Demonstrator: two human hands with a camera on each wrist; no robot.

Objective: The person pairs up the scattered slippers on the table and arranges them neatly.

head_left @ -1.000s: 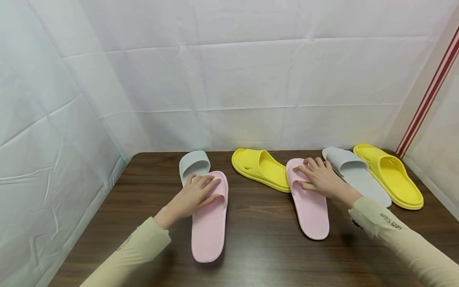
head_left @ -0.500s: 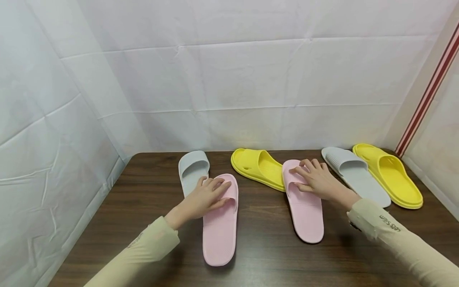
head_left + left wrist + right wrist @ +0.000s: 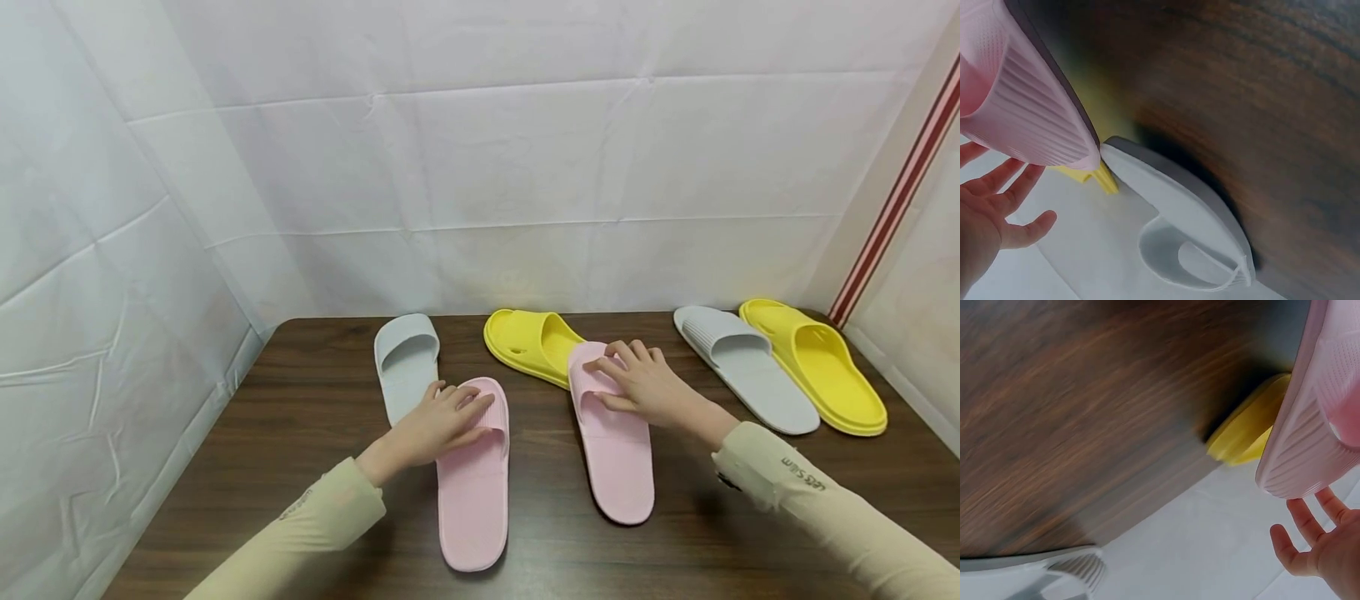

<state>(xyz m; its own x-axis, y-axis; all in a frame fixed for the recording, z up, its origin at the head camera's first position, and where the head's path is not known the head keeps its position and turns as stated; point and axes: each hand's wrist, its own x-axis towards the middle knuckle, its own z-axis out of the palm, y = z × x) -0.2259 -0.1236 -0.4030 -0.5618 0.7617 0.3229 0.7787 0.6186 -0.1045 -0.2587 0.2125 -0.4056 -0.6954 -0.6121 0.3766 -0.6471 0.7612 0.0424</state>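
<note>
Your left hand (image 3: 433, 427) and right hand (image 3: 651, 385), half-curled, gripped the left pink slipper (image 3: 474, 504) and right pink slipper (image 3: 619, 471) by their straps (image 3: 1035, 115), one yellow slipper (image 3: 527, 346) behind. You needed both level, clear of it.

Yellow slippers (image 3: 836, 375), grey slippers (image 3: 768, 383), brown wooden table (image 3: 315, 400), white sheeting (image 3: 510, 167)

Pink slippers (image 3: 474, 508), yellow slippers (image 3: 836, 379), grey slippers (image 3: 765, 379).

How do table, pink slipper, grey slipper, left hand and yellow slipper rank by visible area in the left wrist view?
1. Table
2. Pink slipper and grey slipper: too close to rank; pink is cut off by the frame
3. Left hand, also cut off
4. Yellow slipper, only a sliver showing
</note>
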